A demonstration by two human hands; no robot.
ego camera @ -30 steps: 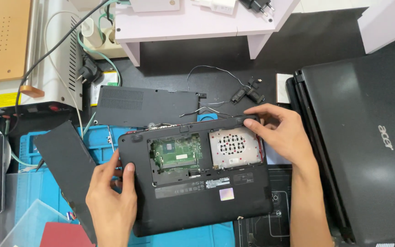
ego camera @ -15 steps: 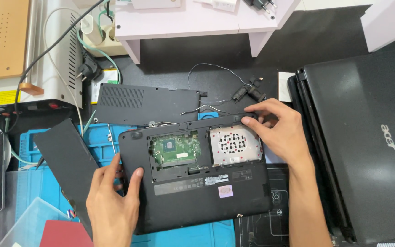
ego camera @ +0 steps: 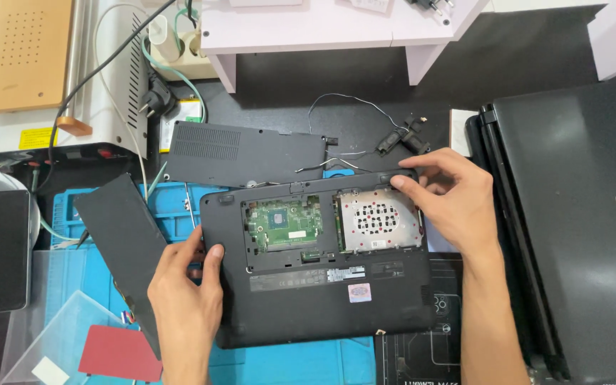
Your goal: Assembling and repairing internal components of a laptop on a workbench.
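Since the earlier frame the laptop [ego camera: 315,264], underside up and opened, has shifted slightly right on the blue mat [ego camera: 180,214]. Left hand [ego camera: 183,299] grasps its left edge; right hand [ego camera: 450,196] pinches its far right corner. Cluttered dark workbench [ego camera: 322,93]; second laptop [ego camera: 579,228] at right.

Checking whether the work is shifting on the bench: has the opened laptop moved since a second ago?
Yes, slightly. The opened laptop has turned a little: its right end now sits closer to the black cover panel lying behind it.
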